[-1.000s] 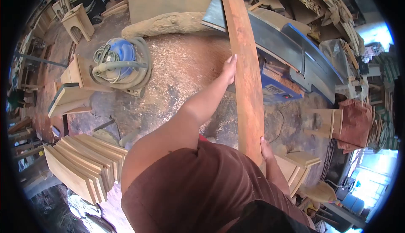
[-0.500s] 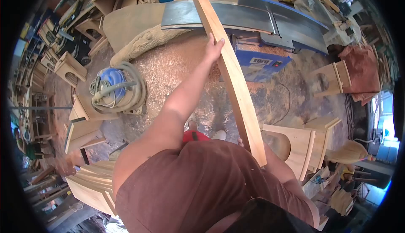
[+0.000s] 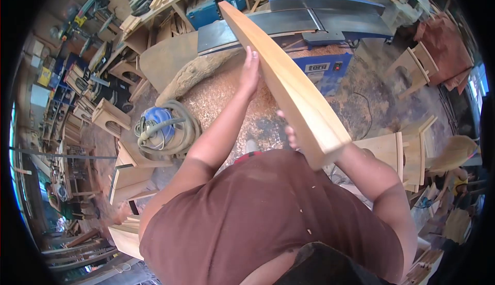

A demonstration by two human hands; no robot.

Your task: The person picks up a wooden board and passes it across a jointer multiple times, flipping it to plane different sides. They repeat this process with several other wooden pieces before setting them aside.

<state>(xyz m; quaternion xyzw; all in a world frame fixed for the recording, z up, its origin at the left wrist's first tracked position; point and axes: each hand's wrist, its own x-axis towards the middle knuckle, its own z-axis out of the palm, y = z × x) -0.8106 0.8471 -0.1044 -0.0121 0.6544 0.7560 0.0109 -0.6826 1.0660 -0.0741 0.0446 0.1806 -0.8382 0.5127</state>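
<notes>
A long, pale wooden board [image 3: 289, 86] slants from the jointer at the back down toward my torso, its near end slightly blurred. My left hand [image 3: 249, 76] supports its left side partway along, fingers straight and pressed to the wood. Closer to me, my right hand [image 3: 292, 133] holds the board from beneath, with fingertips showing past the left side and the palm hidden under the wood. Behind the board stands the jointer, with a grey metal bed [image 3: 219, 35] and a blue base [image 3: 327, 71].
A blue shop vacuum [image 3: 157, 125] with a coiled hose sits on the shavings-covered floor at left. Wooden stools [image 3: 111, 117] stand at left and right. A thick dusty hose or bag [image 3: 193, 73] lies before the jointer. Blue cases [image 3: 203, 9] sit on the shelf behind.
The board has rolled to show more of its side, and its near end has risen and shifted right. My left hand's fingers have straightened along its side; more of my right hand shows.
</notes>
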